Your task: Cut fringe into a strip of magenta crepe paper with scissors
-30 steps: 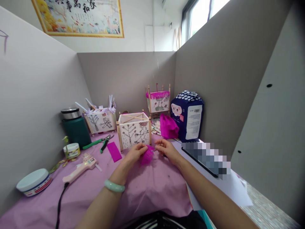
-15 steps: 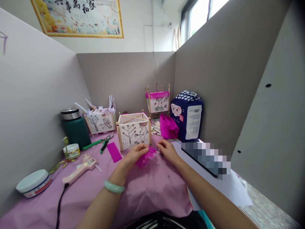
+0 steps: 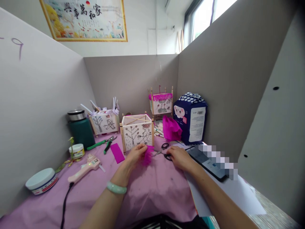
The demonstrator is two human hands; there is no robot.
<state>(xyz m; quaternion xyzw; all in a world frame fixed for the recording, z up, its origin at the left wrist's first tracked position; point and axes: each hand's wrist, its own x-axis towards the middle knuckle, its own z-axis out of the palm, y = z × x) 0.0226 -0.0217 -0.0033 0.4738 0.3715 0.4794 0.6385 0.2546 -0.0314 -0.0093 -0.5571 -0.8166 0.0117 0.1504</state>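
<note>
My left hand (image 3: pixel 137 154) pinches a fringed strip of magenta crepe paper (image 3: pixel 148 156) between thumb and fingers, and the cut fringe hangs down to the right. To the right of it, a pair of scissors (image 3: pixel 161 152) with black loops has its blades apart, tips close to the fringe. The fingers of my right hand (image 3: pixel 178 156) are closed at the nearer loop; the other loop is free. Just behind my left hand stands a box-shaped paper lantern (image 3: pixel 137 135) with a stick frame and plant drawings. A flat magenta paper piece (image 3: pixel 117 153) lies left of it.
On the left are a pink glue gun (image 3: pixel 85 170) with its cord, green-handled pliers (image 3: pixel 101 143), a green flask (image 3: pixel 82 132) and tubs. Behind stand a second lantern (image 3: pixel 162 103) and crumpled magenta paper (image 3: pixel 171 128). A phone (image 3: pixel 207 162) rests on white paper at right.
My right hand has moved right, away from the fringe, and the scissors now show with blades apart. My left hand keeps the paper. The view has shifted slightly.
</note>
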